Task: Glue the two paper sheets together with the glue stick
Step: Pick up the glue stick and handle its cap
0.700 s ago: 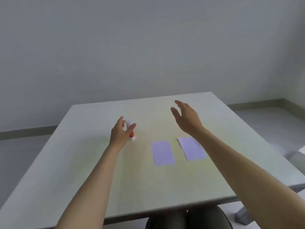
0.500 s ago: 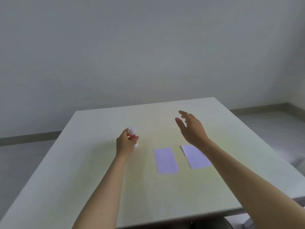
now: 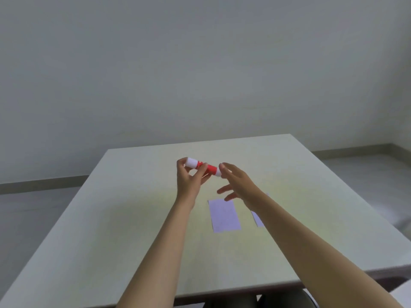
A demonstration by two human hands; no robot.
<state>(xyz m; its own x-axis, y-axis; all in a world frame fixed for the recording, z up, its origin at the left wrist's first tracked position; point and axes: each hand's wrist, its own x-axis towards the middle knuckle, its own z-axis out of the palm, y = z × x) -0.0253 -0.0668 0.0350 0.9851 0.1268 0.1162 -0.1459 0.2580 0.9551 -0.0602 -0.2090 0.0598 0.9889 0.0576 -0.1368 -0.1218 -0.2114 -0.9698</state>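
Observation:
A red and white glue stick (image 3: 203, 168) lies nearly level in the air above the table, held by my left hand (image 3: 190, 180) around its middle. My right hand (image 3: 239, 183) is open with spread fingers, and its thumb tip touches or nearly touches the stick's right white end. One pale lilac paper sheet (image 3: 224, 215) lies flat on the table below the hands. The second lilac sheet (image 3: 258, 220) lies to its right, mostly hidden under my right forearm.
The pale table (image 3: 111, 230) has its near edge at the bottom and far edge by a grey wall. A dark chair (image 3: 266, 300) shows below the near edge. Grey floor lies on both sides.
My left hand has lifted the glue stick off the table and tipped it sideways. My right hand has moved left and closer to the stick's end.

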